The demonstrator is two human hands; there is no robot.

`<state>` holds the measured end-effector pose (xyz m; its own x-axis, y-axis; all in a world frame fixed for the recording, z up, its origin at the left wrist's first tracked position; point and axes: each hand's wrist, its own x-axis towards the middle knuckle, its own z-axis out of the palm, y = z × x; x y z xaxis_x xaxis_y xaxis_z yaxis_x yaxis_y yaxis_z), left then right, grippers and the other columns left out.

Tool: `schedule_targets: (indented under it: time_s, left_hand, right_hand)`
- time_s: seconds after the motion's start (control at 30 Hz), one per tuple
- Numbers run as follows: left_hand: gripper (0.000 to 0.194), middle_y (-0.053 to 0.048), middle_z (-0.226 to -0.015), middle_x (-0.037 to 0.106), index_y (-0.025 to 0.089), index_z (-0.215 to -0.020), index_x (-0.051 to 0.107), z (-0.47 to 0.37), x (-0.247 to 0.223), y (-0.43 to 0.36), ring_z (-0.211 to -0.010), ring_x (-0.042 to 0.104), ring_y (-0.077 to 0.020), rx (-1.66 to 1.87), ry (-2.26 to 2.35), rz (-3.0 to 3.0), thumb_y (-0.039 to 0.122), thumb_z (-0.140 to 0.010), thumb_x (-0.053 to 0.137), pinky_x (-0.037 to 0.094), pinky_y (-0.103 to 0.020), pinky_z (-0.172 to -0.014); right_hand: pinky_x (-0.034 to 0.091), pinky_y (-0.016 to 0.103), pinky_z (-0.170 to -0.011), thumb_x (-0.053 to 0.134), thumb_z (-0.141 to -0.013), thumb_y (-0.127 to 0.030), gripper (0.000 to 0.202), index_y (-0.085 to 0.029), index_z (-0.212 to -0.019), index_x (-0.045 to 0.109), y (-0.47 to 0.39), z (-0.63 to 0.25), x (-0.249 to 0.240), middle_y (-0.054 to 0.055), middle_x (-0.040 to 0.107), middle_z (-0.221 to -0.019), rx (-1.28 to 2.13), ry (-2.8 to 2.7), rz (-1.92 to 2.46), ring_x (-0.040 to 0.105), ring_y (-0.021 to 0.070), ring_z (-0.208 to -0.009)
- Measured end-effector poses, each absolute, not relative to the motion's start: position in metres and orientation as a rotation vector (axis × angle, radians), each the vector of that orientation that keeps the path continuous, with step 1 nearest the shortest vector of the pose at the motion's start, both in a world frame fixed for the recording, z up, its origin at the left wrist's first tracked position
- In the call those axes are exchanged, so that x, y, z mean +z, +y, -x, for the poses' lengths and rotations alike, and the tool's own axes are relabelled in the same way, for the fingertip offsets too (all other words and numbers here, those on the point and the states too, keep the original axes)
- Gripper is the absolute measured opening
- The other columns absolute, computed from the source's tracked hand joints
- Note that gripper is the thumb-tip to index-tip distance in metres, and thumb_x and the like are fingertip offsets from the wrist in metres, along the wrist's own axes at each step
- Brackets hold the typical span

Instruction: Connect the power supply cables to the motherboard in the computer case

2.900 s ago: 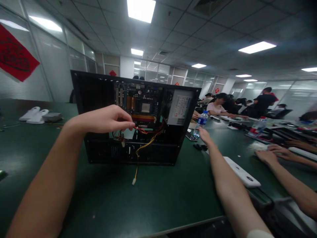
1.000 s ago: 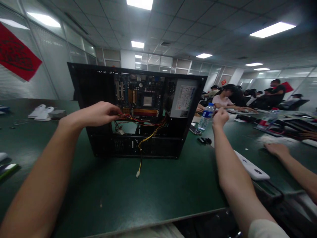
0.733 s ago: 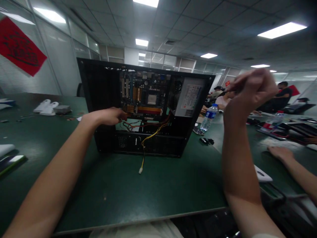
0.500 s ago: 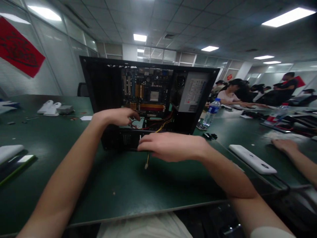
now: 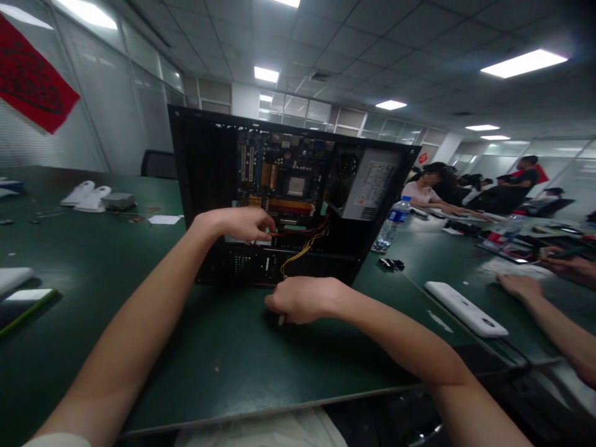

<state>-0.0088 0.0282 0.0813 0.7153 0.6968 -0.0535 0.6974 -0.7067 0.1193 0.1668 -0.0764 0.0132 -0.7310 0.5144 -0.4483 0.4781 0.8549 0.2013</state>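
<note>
An open black computer case [image 5: 205, 161] stands on the green table, its inside facing me. In it I see a motherboard [image 5: 284, 158] at the back and a silver power supply [image 5: 370, 183] at upper right. My left hand [image 5: 242, 225] reaches into the lower part, fingers pinched round red and dark cables [image 5: 293, 233]. Just in front of the case's lower edge, my right hand [image 5: 302, 300] is closed on a yellow power cable [image 5: 302, 251]; its pale connector [image 5: 282, 319] pokes out below the fingers.
A water bottle [image 5: 393, 223] and small black parts [image 5: 391, 265] are right of the case. A white power strip [image 5: 465, 308] lies nearer me. White objects [image 5: 88, 195] and a grey box [image 5: 118, 200] sit at left. Another person's hand [image 5: 519, 285] rests at right.
My right hand has moved down from the case edge and closed on the hanging yellow cable. My left hand has shifted slightly right, onto the red cables. The view has turned a little.
</note>
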Motion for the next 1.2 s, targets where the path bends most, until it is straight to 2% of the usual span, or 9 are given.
schedule_targets:
  time_s: [0.13,0.3,0.43,0.57,0.67,0.83,0.97,1.1,1.2]
  left_hand:
    - [0.042,-0.011,-0.126,0.076,0.015,-0.131,0.072,0.020,0.086,0.030,-0.105,0.071,-0.0229,0.260,1.126,-2.815,0.031,-0.096,0.053,0.053,-0.030,-0.089]
    - [0.044,-0.010,-0.133,0.074,0.017,-0.134,0.070,0.028,0.095,0.023,-0.114,0.069,-0.0226,0.351,1.084,-2.803,0.037,-0.099,0.052,0.052,-0.030,-0.097]
    - [0.047,-0.009,-0.125,0.077,0.017,-0.126,0.074,0.024,0.105,0.013,-0.109,0.069,-0.0232,0.544,1.010,-2.733,0.049,-0.101,0.050,0.053,-0.032,-0.095]
    - [0.055,-0.010,-0.115,0.078,0.015,-0.123,0.074,0.024,0.112,0.006,-0.103,0.070,-0.0241,0.744,1.031,-2.704,0.056,-0.102,0.045,0.055,-0.034,-0.091]
    - [0.053,-0.010,-0.125,0.076,0.016,-0.130,0.071,0.029,0.109,0.008,-0.111,0.069,-0.0248,0.617,1.059,-2.769,0.054,-0.100,0.050,0.054,-0.033,-0.095]
    - [0.046,-0.011,-0.134,0.073,0.016,-0.133,0.068,0.027,0.087,0.030,-0.116,0.070,-0.0237,0.304,1.143,-2.789,0.042,-0.099,0.051,0.052,-0.029,-0.097]
    - [0.047,-0.016,-0.138,0.071,0.013,-0.132,0.070,0.002,0.068,0.050,-0.121,0.068,-0.0284,0.237,1.132,-2.813,0.041,-0.098,0.055,0.051,-0.034,-0.101]
    - [0.049,-0.013,-0.142,0.069,0.018,-0.136,0.069,-0.025,0.048,0.067,-0.126,0.066,-0.0292,0.214,0.974,-2.812,0.034,-0.090,0.063,0.050,-0.034,-0.103]
    - [0.043,-0.011,-0.131,0.075,0.018,-0.128,0.073,-0.034,0.034,0.077,-0.116,0.071,-0.0276,0.087,0.908,-2.759,0.026,-0.087,0.061,0.052,-0.033,-0.097]
  right_hand:
    - [0.053,0.031,-0.057,0.073,-0.087,-0.008,0.032,-0.011,-0.120,0.076,-0.078,-0.158,-0.001,0.022,0.074,-0.123,0.184,2.506,-0.842,0.079,0.0292,-0.089]
    - [0.055,0.034,-0.068,0.061,-0.093,-0.003,0.022,-0.010,-0.106,0.078,-0.071,-0.160,-0.013,0.019,0.078,-0.105,0.212,2.502,-0.856,0.078,0.0321,-0.096]
    - [0.053,0.031,-0.071,0.055,-0.101,-0.011,0.022,-0.016,-0.114,0.071,-0.048,-0.158,0.019,0.013,0.075,-0.111,0.269,3.034,-0.802,0.074,0.0251,-0.091]
    - [0.052,0.034,-0.092,0.053,-0.101,-0.010,0.029,-0.011,-0.124,0.069,-0.001,-0.142,0.055,0.017,0.071,-0.127,0.340,3.229,-1.063,0.069,0.0262,-0.111]
    - [0.050,0.034,-0.100,0.062,-0.098,-0.014,0.032,-0.014,-0.129,0.070,0.024,-0.144,0.065,0.014,0.071,-0.134,0.065,3.138,-0.913,0.067,0.0254,-0.117]
    - [0.052,0.026,-0.088,0.053,-0.103,-0.017,0.028,-0.016,-0.119,0.076,0.016,-0.196,0.069,0.006,0.079,-0.111,-0.404,3.194,-0.769,0.072,0.0160,-0.097]
    - [0.050,0.025,-0.075,0.054,-0.098,-0.015,0.027,-0.014,-0.108,0.079,0.017,-0.236,0.068,0.006,0.079,-0.098,-0.386,3.029,-1.064,0.070,0.0158,-0.082]
    - [0.052,0.026,-0.085,0.052,-0.095,-0.010,0.033,-0.014,-0.112,0.080,0.047,-0.231,0.046,0.005,0.080,-0.106,-0.538,2.851,-1.033,0.071,0.0167,-0.090]
    - [0.054,0.027,-0.086,0.056,-0.090,-0.009,0.028,-0.010,-0.105,0.080,0.072,-0.214,0.021,0.005,0.080,-0.095,-0.691,2.660,-1.011,0.072,0.0170,-0.085]
